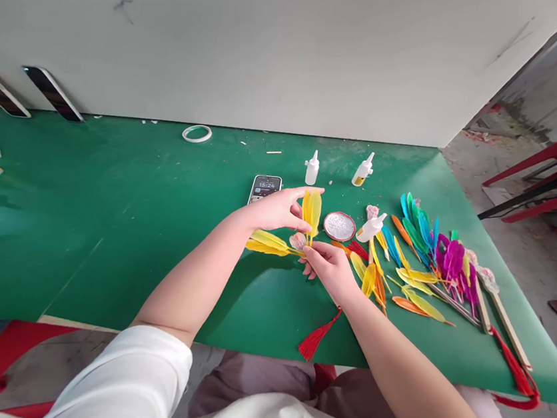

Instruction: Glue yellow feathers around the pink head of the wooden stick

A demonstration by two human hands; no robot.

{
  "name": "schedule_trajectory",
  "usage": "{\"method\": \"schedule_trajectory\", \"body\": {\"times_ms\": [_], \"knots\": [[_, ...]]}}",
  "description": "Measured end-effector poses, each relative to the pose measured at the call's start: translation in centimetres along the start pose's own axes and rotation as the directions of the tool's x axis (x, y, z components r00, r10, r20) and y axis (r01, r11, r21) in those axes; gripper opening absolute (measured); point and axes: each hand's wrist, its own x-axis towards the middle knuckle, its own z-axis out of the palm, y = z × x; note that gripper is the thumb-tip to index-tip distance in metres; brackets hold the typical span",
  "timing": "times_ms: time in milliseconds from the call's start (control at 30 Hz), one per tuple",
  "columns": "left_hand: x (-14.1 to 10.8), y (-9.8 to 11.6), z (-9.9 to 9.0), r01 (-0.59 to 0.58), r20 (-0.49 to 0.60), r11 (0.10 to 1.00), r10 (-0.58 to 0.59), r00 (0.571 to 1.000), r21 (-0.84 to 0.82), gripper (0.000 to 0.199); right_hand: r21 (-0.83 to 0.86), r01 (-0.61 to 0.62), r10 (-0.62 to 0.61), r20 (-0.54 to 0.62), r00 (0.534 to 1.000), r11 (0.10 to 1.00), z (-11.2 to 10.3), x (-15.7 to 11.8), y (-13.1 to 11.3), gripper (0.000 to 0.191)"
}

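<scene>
Above the green table, my left hand (286,210) has its index finger stretched out behind upright yellow feathers (311,211), its thumb against their lower part. My right hand (327,266) pinches the base where these feathers meet a small pale piece (298,240). More yellow feathers (269,243) point left from the same piece, below my left hand. A red tassel (317,337) hangs below my right wrist. A round dish (339,226) with a whitish surface lies just beyond my right hand.
White bottles (312,168) stand behind my hands; another bottle (371,227) leans beside the dish. A phone (265,187) lies behind my left hand. Coloured feathers (449,255) and sticks (509,326) cover the right side. A tape roll (197,134) lies near the wall.
</scene>
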Motion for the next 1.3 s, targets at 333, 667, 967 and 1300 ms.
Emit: {"method": "schedule_trajectory", "body": {"times_ms": [333, 667, 967, 1300], "knots": [[0.0, 0.0, 0.1, 0.006, 0.004, 1.0, -0.006, 1.0, -0.021, 0.078, 0.015, 0.024, -0.024, 0.004, 1.0, 1.0, -0.1, 0.0, 0.1, 0.032], [0.0, -0.1, 0.2, -0.016, 0.001, 1.0, 0.016, 1.0, -0.017, 0.077, -0.002, 0.005, -0.005, 0.005, 1.0, 1.0, -0.1, -0.2, -0.5, 0.033], [-0.1, -0.7, -0.9, -0.081, -0.11, 0.995, 0.075, 0.991, -0.058, 0.064, -0.037, -0.008, 0.006, -0.046, 0.999, 0.999, -0.2, -0.1, -0.5, 0.034], [-0.2, -3.8, -5.0, 0.2, -0.581, 0.887, 0.089, 0.809, 0.415, 0.037, -0.046, -0.012, 0.01, -0.026, 1.0, 0.999, -0.3, 0.1, 0.0, 0.033]]}}
